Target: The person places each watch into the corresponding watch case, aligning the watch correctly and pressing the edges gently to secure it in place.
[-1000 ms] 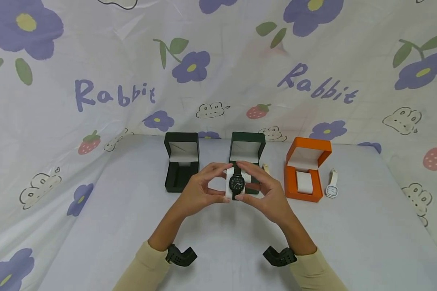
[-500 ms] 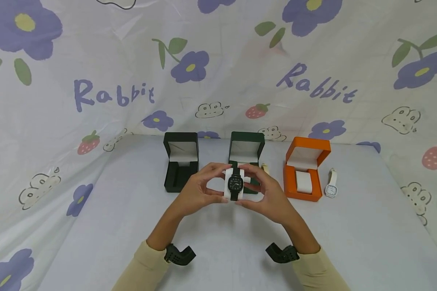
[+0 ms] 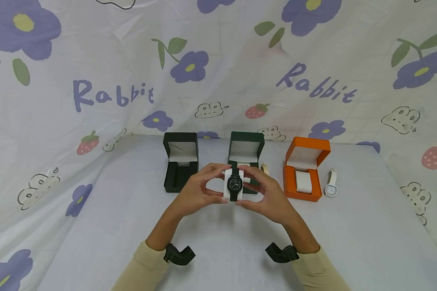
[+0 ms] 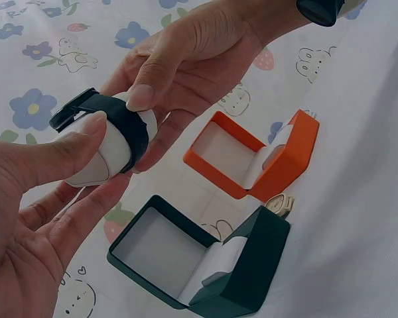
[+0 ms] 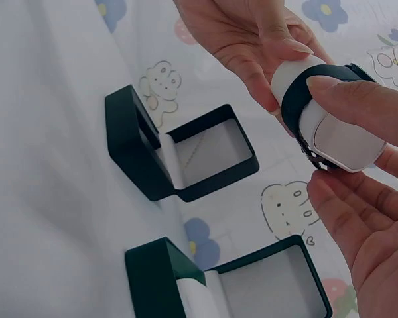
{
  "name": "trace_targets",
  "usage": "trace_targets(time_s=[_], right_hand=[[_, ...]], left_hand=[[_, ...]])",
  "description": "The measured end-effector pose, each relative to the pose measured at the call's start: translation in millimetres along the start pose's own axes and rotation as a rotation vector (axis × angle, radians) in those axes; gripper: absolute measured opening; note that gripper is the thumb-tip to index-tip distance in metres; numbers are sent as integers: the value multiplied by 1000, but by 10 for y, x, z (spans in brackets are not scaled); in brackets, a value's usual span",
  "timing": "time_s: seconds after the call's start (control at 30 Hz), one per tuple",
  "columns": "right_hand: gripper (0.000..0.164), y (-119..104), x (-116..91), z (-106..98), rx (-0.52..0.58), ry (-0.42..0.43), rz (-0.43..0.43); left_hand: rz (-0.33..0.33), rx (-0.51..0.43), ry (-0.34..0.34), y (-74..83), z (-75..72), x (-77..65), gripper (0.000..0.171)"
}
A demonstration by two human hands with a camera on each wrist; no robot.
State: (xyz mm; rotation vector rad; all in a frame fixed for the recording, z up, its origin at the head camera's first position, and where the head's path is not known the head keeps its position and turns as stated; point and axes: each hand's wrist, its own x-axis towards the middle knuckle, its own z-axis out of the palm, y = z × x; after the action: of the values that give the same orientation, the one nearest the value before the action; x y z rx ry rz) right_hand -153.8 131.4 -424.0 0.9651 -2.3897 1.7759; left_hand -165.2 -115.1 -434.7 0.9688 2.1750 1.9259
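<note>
We judge the black watch [image 3: 235,184] on its white cushion [image 3: 227,186] light and squashy (strap slippery), so our left hand [image 3: 196,192] and right hand [image 3: 267,196] pinch the cushion ends.

Watch [image 3: 235,184] dial markings too small to read in head view; its strap back is hidden behind the white pillow [image 3: 227,186]. Behind the watch, the green box [image 3: 246,146] base is mostly covered by both hands. A cream item [image 3: 265,168] beside that box is half hidden, identity unclear.

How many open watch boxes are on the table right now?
3: a black box on the left, a dark green box behind the hands, an orange box on the right. None appears hidden.
</note>
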Motion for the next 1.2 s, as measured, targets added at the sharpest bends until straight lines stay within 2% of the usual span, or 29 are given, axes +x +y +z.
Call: trace_targets(time_s=[0.3,0.57,0.67,0.8,0.9,1.2], right_hand=[[84,9,-11,5,-76,21,-20],[86,8,-13,13,-63,10,7],[85,-104,-2,18,-61,4,25],[85,-115,4,26,-60,2,42],[88,-4,-4,22,-61,8,17],[96,-4,14,18,-73,19,-73]], left_hand=[[-2,3,8,14,7,3,85],[-3,14,1,1,5,3,86],[-2,11,-3,12,1,4,87],[-3,12,-1,18,0,1,87],[3,10,0,-1,1,3,86],[13,-9,6,-19,-24,3,84]])
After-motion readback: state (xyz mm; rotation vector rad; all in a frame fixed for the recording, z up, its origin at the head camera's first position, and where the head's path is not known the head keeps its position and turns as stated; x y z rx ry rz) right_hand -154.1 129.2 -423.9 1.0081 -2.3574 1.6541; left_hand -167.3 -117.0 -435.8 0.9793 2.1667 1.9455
